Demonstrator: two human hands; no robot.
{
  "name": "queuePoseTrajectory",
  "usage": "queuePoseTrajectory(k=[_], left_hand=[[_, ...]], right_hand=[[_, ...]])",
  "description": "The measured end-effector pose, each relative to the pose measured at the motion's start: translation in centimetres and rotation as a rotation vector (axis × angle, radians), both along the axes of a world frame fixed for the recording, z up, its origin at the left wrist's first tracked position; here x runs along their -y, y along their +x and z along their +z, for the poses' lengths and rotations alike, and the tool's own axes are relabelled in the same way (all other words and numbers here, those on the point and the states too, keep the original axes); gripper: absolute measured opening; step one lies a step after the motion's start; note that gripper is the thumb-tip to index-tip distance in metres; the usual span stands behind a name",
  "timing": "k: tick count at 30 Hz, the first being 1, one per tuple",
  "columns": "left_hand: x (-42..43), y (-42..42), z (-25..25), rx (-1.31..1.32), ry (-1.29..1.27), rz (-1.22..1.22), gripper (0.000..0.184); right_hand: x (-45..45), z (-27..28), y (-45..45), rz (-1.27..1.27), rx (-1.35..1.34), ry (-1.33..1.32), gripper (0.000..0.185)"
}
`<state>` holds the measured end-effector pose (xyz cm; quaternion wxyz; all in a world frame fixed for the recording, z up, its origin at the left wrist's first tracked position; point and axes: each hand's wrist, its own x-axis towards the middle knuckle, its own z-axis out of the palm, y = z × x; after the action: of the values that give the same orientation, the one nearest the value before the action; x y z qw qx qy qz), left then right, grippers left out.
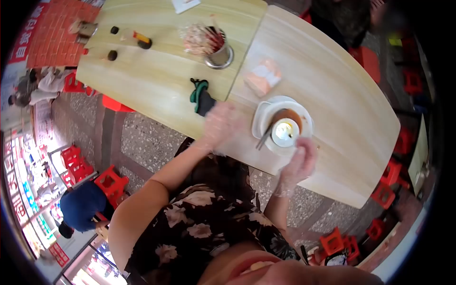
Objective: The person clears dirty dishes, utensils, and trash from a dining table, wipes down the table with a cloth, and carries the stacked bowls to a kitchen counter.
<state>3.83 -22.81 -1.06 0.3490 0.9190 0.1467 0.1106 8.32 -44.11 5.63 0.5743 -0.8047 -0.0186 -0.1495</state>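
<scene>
White stacked dishes (308,118) sit on the table in front of me, with brown sauce or broth in them. A small white bowl (286,142) with shiny contents rests at their near side, and dark chopsticks (264,137) lean beside it. My right hand (303,157), apparently in a clear glove, is bent close to the small bowl's lower right edge; whether it touches is unclear. To the left of the dishes my left hand (221,126), also seemingly gloved, is blurred over the table edge, near a green and black item (200,95). Its fingers are smeared.
A pink and white packet (262,77) lies beyond the dishes. Farther left stand a metal holder (219,57) of wrapped utensils and small bottles (144,42). Red stools (111,184) surround the table (351,114). A person in blue (83,206) is at lower left.
</scene>
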Motion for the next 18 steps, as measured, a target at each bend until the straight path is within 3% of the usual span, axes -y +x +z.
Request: queuePoseTrajectory(k=[1,2,3,4,5,7,9,11,12,13,15,17,18], left_hand=[[-2.9,-1.3,-2.2,-0.147,0.078,0.134,0.044],[-5.0,-1.4,-2.6,-0.241,0.056,0.393,0.049],[-7.9,-2.3,-4.5,-0.29,0.137,0.491,0.054],[-9.8,-2.1,-5.5,-0.313,0.141,0.561,0.047],[-11.2,-2.1,-6.8,-0.327,0.14,0.569,0.047],[-13.0,-1.7,-9.5,-0.336,-0.064,0.228,0.033],[-13.6,-1.0,-6.7,-0.35,0.017,0.181,0.026],[-15.0,-1.5,-5.2,-0.29,0.058,0.272,0.023],[-16.1,-1.6,-4.4,-0.331,-0.024,0.214,0.019],[-18.3,-0.9,-5.4,-0.317,-0.038,0.191,0.019],[-23.6,2.6,-8.5,0.205,-0.038,0.294,0.027],[-30.0,10.3,-7.3,0.41,0.143,0.236,0.04],[-32.5,13.7,-6.5,0.306,0.196,0.222,0.059]], right_hand=[[-1.8,-0.1,-0.6,0.02,-0.007,0.009,0.021],[-3.6,-0.2,-1.2,0.23,-0.173,0.039,0.017],[-5.2,-0.4,-2.1,0.437,-0.354,0.063,0.014],[-7.1,-1.0,-2.7,0.51,-0.421,0.06,0.013],[-9.2,-2.2,-3.1,0.579,-0.479,0.061,0.012],[-12.3,-5.2,-4.2,0.606,-0.572,0.077,0.012],[-15.5,-8.7,-5.2,0.616,-0.656,0.089,0.013],[-18.4,-12.2,-6.2,0.376,-0.696,0.293,0.016],[-20.1,-12.9,-6.5,0.334,-0.624,0.211,0.031],[-21.4,-13.5,-6.4,0.31,-0.609,0.2,0.031],[-25.0,-12.1,-5.7,0.37,-0.083,-0.559,0.049],[-27.9,-14.3,-5.4,0.396,-0.03,-0.647,0.06],[-29.3,-14.9,-5.5,0.363,-0.011,-0.847,0.057]])
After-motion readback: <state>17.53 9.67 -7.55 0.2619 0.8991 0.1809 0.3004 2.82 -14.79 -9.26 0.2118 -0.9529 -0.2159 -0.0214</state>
